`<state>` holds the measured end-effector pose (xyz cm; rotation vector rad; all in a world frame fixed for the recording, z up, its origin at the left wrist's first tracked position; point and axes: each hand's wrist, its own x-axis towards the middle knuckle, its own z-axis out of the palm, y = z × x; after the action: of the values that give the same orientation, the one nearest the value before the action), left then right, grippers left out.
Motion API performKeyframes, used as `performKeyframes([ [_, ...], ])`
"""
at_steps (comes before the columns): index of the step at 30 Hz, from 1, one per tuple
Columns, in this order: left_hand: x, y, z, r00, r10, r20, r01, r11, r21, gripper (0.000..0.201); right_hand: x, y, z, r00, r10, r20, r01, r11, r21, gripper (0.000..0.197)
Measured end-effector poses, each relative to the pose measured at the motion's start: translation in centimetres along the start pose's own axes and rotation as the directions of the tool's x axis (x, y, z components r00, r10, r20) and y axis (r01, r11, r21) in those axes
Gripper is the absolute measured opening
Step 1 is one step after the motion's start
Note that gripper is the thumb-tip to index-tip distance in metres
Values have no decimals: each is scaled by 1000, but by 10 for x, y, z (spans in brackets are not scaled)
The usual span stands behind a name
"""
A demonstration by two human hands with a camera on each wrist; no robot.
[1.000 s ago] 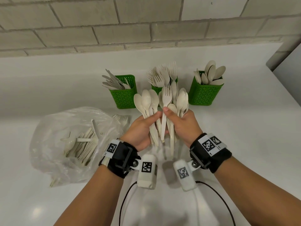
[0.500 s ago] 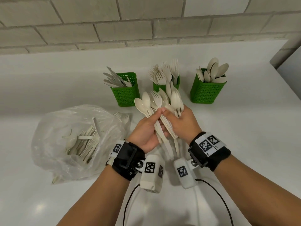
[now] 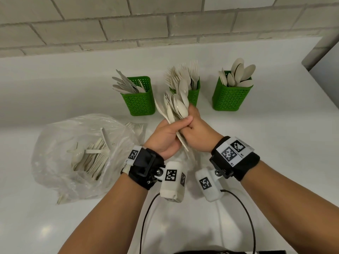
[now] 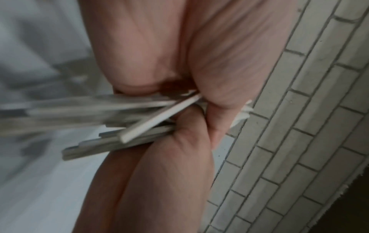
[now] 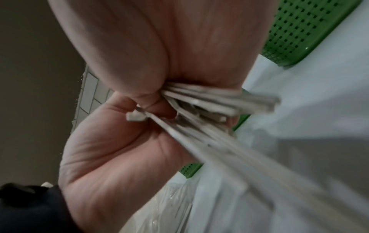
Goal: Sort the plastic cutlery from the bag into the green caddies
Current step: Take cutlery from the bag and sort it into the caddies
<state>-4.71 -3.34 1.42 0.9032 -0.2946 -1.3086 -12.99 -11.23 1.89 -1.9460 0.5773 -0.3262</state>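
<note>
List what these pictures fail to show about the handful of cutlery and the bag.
- Beige plastic cutlery bunch: count unclear; heads overlap in the head view, handles blur in both wrist views.
- Grip: left hand and right hand overlap, hiding which pieces each holds.
- Clear plastic bag: its wrinkled film obscures the remaining contents.

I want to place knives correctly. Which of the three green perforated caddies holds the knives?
The left green caddy, nearest the clear plastic bag. Flat knife blades stick out of it; the other two show fork tines and spoon bowls.
</note>
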Motion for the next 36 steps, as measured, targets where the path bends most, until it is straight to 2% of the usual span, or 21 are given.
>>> performKeyframes([
  [3,4,-1,4,992,39,-119,-35,999,37,25,-1,-2,4,999,-22,36,23,999,-25,67],
  [6,9,-7,3,962,84,-260,-87,996,-1,30,2,2,4,992,-13,126,-11,983,184,72],
  [8,11,-6,1,948,115,-296,-119,993,5,20,2,11,1,974,55,220,-125,940,317,80],
  [9,12,-4,-1,941,128,-313,-127,992,21,12,0,16,-1,959,114,259,-199,922,333,91],
  [10,12,0,-3,933,139,-333,-136,990,31,7,-3,21,-3,943,156,293,-252,910,330,102],
  [12,14,8,-10,910,164,-381,-161,986,41,8,-13,31,-9,923,235,305,-309,924,224,110],
  [15,16,17,-17,881,205,-426,-198,978,60,11,-28,31,-18,887,289,360,-289,956,-54,94],
  [17,16,20,-17,879,227,-418,-224,973,57,15,-33,30,-15,882,270,386,-201,957,-209,66],
  [18,15,21,-16,881,236,-410,-236,970,51,17,-33,31,-12,903,231,361,-151,960,-238,47],
  [19,14,21,-14,885,242,-398,-247,968,41,18,-33,33,-9,927,187,326,-116,967,-226,31],
  [20,13,21,-14,889,244,-388,-252,967,30,19,-33,35,-7,940,163,299,-114,978,-174,23],
  [23,11,23,-16,897,239,-373,-268,963,-28,16,-37,32,-8,936,184,301,-205,978,41,21],
  [27,6,24,-19,907,228,-354,-271,960,-75,15,-40,29,-14,941,197,276,-271,926,262,18],
  [31,1,29,-16,901,239,-362,-301,945,-125,22,-37,35,-30,930,231,286,-288,941,180,16],
  [34,-3,36,-16,895,276,-352,-331,937,-109,24,-33,37,-54,946,281,161,-317,902,293,17],
  [36,-8,35,-16,917,279,-284,-297,954,-23,21,-28,30,-67,955,297,25,-279,859,429,17],
])
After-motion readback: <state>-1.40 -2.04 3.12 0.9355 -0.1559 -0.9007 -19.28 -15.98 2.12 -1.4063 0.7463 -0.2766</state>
